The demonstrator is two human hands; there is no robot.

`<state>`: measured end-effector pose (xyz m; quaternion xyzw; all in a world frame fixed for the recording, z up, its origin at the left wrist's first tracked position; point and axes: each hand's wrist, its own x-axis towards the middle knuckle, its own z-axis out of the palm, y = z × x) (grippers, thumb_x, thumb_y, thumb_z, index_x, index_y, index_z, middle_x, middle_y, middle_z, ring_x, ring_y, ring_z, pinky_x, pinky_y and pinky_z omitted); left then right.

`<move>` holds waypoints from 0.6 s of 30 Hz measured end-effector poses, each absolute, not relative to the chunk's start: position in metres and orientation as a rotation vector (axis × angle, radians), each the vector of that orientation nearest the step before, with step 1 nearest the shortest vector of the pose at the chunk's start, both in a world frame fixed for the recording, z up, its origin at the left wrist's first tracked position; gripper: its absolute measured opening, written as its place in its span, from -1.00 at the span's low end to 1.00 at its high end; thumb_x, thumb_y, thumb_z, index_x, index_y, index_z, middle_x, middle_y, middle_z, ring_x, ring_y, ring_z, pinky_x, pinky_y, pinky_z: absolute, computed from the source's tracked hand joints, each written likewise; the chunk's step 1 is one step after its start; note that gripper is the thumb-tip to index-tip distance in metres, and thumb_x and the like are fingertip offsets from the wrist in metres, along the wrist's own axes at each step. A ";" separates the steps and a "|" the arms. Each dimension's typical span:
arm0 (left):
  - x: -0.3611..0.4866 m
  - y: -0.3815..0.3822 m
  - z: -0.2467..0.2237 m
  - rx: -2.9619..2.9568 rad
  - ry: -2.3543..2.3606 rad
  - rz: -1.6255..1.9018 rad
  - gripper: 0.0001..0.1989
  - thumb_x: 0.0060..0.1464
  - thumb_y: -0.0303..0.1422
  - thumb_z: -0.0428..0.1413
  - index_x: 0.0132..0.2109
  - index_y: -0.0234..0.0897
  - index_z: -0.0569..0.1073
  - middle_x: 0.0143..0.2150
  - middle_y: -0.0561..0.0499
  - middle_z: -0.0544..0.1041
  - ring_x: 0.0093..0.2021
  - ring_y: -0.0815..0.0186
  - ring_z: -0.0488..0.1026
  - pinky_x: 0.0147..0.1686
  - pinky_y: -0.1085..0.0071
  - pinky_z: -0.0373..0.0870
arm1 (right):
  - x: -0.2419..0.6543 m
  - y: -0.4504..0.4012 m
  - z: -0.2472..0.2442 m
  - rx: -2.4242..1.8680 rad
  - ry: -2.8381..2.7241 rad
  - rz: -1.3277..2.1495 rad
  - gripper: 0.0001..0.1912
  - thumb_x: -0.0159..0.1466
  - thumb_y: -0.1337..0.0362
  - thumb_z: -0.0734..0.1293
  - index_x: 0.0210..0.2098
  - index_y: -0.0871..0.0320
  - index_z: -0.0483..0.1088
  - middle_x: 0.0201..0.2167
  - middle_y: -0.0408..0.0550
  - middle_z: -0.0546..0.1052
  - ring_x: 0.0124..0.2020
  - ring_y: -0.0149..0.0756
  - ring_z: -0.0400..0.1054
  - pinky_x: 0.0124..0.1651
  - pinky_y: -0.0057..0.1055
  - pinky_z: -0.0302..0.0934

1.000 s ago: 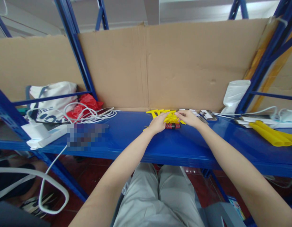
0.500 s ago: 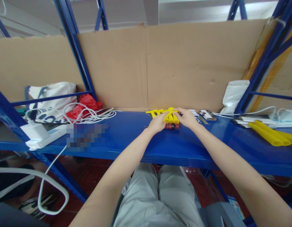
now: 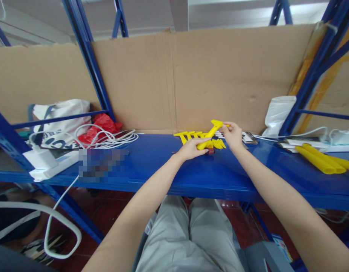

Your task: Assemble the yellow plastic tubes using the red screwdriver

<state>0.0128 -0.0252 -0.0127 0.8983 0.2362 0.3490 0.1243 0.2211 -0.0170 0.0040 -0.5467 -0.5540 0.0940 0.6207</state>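
Note:
My left hand [image 3: 191, 149] is closed around the lower handle of a yellow T-shaped scraper [image 3: 211, 133], raised and tilted with its head up and to the right. My right hand [image 3: 233, 136] pinches the right end of that head; whether a separate small piece sits between the fingertips is too small to tell. Several similar yellow scrapers [image 3: 185, 136] lie in a row behind my left hand, partly hidden by it. To their right is a group of small yellow pieces [image 3: 219, 144]. A red and black tool [image 3: 211, 150] shows partly beside my left fingers.
On the blue shelf [image 3: 157, 166], yellow tubes [image 3: 318, 158] lie at the right near a white pouch [image 3: 279, 115]. Coiled white cable [image 3: 114, 139], a red bag [image 3: 102, 126] and a power strip [image 3: 54, 168] are at the left. A cardboard panel [image 3: 214, 79] stands behind.
Both hands were low together over the yellow pieces. Now the scraper is lifted and tilted between them, my right hand has moved right, and the small yellow pieces are uncovered.

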 end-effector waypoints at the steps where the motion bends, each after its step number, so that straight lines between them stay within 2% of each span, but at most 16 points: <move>1: 0.013 -0.027 -0.013 2.588 0.668 1.004 -0.45 0.04 -0.37 0.24 0.21 -0.18 0.41 0.13 -0.09 0.52 0.11 0.14 0.46 0.14 0.11 0.33 | 0.221 -0.016 0.004 -1.250 -1.259 0.244 -0.65 0.30 0.29 0.16 0.02 0.26 0.36 -0.07 0.19 0.56 -0.16 -0.21 0.53 -0.13 -0.34 0.38; 5: 0.013 -0.032 -0.013 2.476 0.665 0.938 -0.34 -0.03 -0.27 0.31 0.24 -0.21 0.38 0.11 -0.12 0.54 0.07 0.09 0.48 0.08 0.09 0.37 | 0.222 -0.014 0.002 -1.211 -1.240 0.333 -0.63 0.31 0.21 0.20 0.05 0.24 0.32 -0.07 0.19 0.57 -0.16 -0.18 0.53 -0.18 -0.33 0.39; 8: 0.014 -0.035 -0.014 2.427 0.644 0.889 -0.27 -0.07 -0.25 0.34 0.26 -0.23 0.36 0.03 -0.10 0.59 0.01 0.10 0.51 0.02 0.12 0.41 | 0.220 -0.012 0.000 -1.178 -1.251 0.419 -0.51 0.28 0.20 0.26 0.16 0.24 0.24 -0.09 0.19 0.58 -0.14 -0.17 0.53 -0.14 -0.27 0.39; 11: 0.015 -0.035 -0.014 2.416 0.645 0.880 -0.27 -0.08 -0.23 0.34 0.26 -0.22 0.37 -0.02 -0.06 0.61 -0.03 0.11 0.53 0.00 0.14 0.42 | 0.213 -0.014 0.000 -1.151 -1.274 0.554 -0.24 0.25 0.27 0.29 0.37 0.19 -0.07 0.03 0.18 0.53 -0.06 -0.19 0.50 -0.06 -0.22 0.40; 14: 0.015 -0.034 -0.014 2.448 0.706 0.931 -0.33 -0.05 -0.23 0.32 0.22 -0.22 0.41 0.02 -0.07 0.60 -0.04 0.12 0.54 -0.01 0.18 0.43 | 0.204 -0.018 -0.002 -1.108 -1.349 0.676 -0.07 0.27 0.26 0.29 0.44 -0.01 -0.36 0.19 0.07 0.42 0.07 -0.24 0.42 0.02 -0.19 0.38; 16: 0.014 -0.032 -0.013 2.480 0.751 0.986 -0.39 -0.02 -0.24 0.30 0.20 -0.22 0.43 0.05 -0.09 0.58 -0.04 0.14 0.54 -0.02 0.22 0.43 | 0.199 -0.021 -0.004 -1.101 -1.419 0.722 -0.12 0.30 0.20 0.26 0.44 -0.12 -0.34 0.26 -0.03 0.34 0.16 -0.25 0.35 0.08 -0.16 0.35; 18: 0.014 -0.031 -0.013 2.518 0.815 1.039 -0.44 0.00 -0.25 0.28 0.18 -0.21 0.45 0.03 -0.08 0.59 -0.06 0.16 0.55 -0.04 0.26 0.43 | 0.196 -0.024 -0.006 -1.117 -1.487 0.747 -0.25 0.33 0.11 0.23 0.42 -0.17 -0.17 0.32 -0.10 0.27 0.22 -0.22 0.28 0.13 -0.13 0.31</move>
